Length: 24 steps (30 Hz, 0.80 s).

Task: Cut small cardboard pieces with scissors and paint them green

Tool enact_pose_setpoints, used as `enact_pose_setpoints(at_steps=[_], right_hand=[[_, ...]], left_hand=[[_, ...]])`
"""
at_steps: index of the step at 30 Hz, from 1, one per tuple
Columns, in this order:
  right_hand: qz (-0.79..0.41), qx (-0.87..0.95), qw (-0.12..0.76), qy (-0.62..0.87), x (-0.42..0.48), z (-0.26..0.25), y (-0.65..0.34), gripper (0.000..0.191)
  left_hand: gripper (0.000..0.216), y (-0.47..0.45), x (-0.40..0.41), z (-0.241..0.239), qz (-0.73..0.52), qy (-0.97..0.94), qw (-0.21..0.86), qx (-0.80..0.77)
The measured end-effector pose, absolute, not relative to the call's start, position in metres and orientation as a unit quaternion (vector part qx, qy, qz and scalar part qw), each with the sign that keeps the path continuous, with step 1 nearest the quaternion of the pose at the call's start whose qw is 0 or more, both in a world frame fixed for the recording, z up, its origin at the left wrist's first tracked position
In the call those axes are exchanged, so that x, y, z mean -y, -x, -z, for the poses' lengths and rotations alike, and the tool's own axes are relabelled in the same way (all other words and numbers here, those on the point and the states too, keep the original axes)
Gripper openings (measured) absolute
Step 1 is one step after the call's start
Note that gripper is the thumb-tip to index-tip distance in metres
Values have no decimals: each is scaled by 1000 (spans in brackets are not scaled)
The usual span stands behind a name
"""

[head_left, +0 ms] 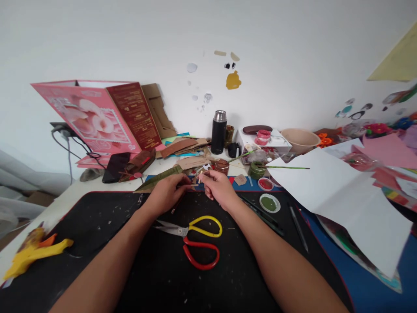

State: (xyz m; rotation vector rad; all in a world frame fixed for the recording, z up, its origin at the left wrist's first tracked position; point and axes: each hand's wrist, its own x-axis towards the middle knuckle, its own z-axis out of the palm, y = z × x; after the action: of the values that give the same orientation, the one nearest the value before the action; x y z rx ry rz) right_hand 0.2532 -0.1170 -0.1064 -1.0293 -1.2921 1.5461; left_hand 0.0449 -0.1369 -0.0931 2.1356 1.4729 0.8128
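Above the far part of the black mat (107,243), my left hand (167,193) is closed, pinching a thin tan strip (193,185) that points to the right. My right hand (217,188) is closed too, with a small pale piece (200,175) upright between thumb and forefinger. The two hands are close together but apart. Nearer to me, between my forearms, lie scissors (183,231) with one yellow and one red handle, blades to the left. A green painted sheet (159,179) lies just beyond my left hand.
A black flask (219,134), a brown paint jar (222,166) and a green paint jar (256,169) stand behind my hands. At right are a dish of green paint (269,203), a pen (298,228) and white paper (319,187). A yellow glue gun (39,254) lies left.
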Motion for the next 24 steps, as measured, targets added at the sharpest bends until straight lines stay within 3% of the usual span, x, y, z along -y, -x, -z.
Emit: enact_pose_setpoints(at_steps=[14,18,24], right_hand=[[-625,548,384,402,122,106,-250,31],[-631,562,370,386,124,106,-250,31],[-629,588,337,381,124,112,-248,28]], left_hand=[[55,-51,133,95,-426,-561,498,-506],[63,-53,134,94,-430,-548,504,-511],[60,-52,135,91,-414,-583,479,-510]])
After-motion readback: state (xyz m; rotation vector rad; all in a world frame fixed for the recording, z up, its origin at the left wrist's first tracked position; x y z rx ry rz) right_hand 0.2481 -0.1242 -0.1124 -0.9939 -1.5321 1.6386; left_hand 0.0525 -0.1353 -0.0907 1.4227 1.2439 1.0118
